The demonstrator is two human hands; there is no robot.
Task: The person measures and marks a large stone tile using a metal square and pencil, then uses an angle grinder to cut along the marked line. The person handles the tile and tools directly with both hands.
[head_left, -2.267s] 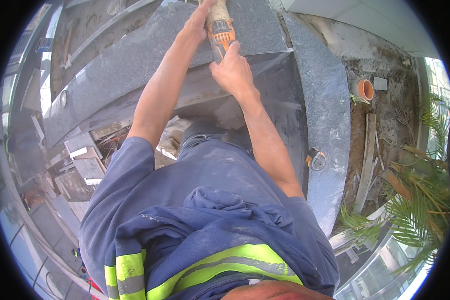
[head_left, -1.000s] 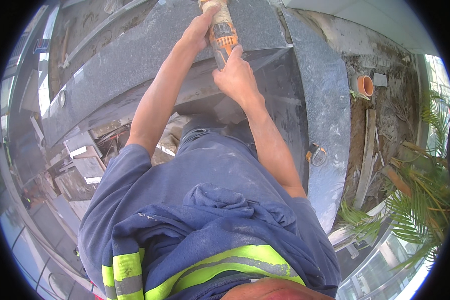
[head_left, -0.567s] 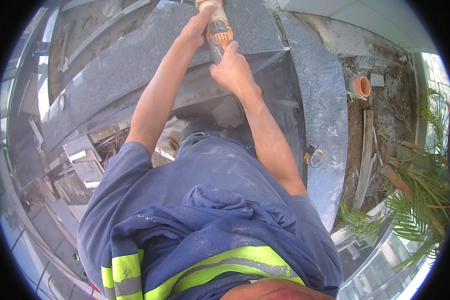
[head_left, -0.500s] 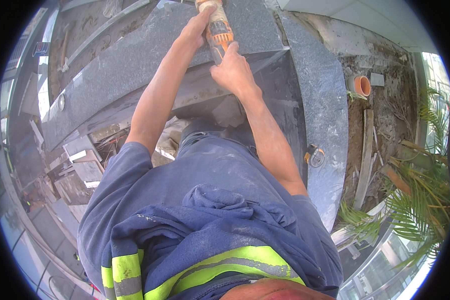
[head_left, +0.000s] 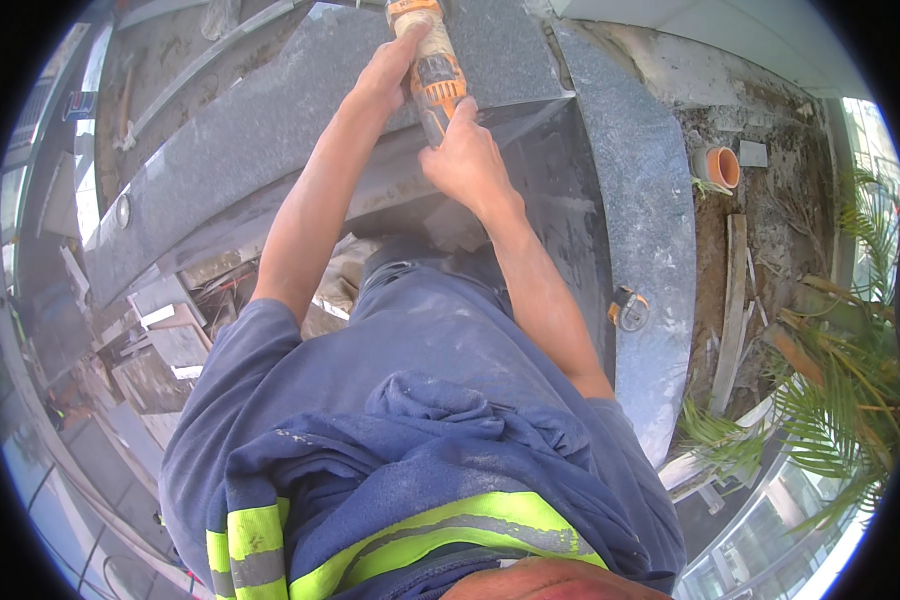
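With both arms stretched forward, I hold an orange and grey angle grinder (head_left: 436, 75) over the grey stone slab. Its body is partly wrapped in pale tape, and its front end is cut off by the upper edge of the view. My left hand (head_left: 392, 68) is closed round the front part of the body. My right hand (head_left: 467, 160) grips the rear handle, nearer to me. Beneath the tool, the textured slab (head_left: 515, 50) meets a dark, smooth stone face (head_left: 560, 180) at a corner. What the tool touches cannot be seen.
A tape measure (head_left: 628, 309) lies on the right-hand slab (head_left: 650, 210). Beyond it are an orange pipe end (head_left: 722, 168), a wooden plank (head_left: 733, 290) in the dirt and palm fronds (head_left: 840, 410). Broken tiles and scraps (head_left: 177, 335) lie at left.
Both hands and the angle grinder have shifted slightly toward me, so a little more of the tool's front shows. The grip of each hand stays the same.
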